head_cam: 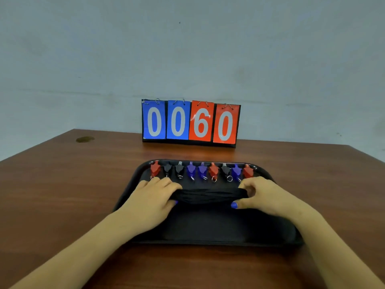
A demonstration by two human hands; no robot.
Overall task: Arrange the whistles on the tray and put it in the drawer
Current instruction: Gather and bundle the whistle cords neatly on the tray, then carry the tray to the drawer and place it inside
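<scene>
A black tray [208, 228] lies on the wooden table in front of me. Several whistles [202, 170], red, black and blue, stand in a row along the tray's far rim, each with a small metal ring. Below the row stretches a bundle of black cords [208, 196]. My left hand [154, 197] grips the bundle's left end, fingers curled over it. My right hand [264, 195] grips the right end, thumb underneath. No drawer is in view.
A flip scoreboard [190, 123] reading 0060, two blue and two red cards, stands at the table's far edge against the grey wall. Brown table surface [62, 195] spreads left and right of the tray.
</scene>
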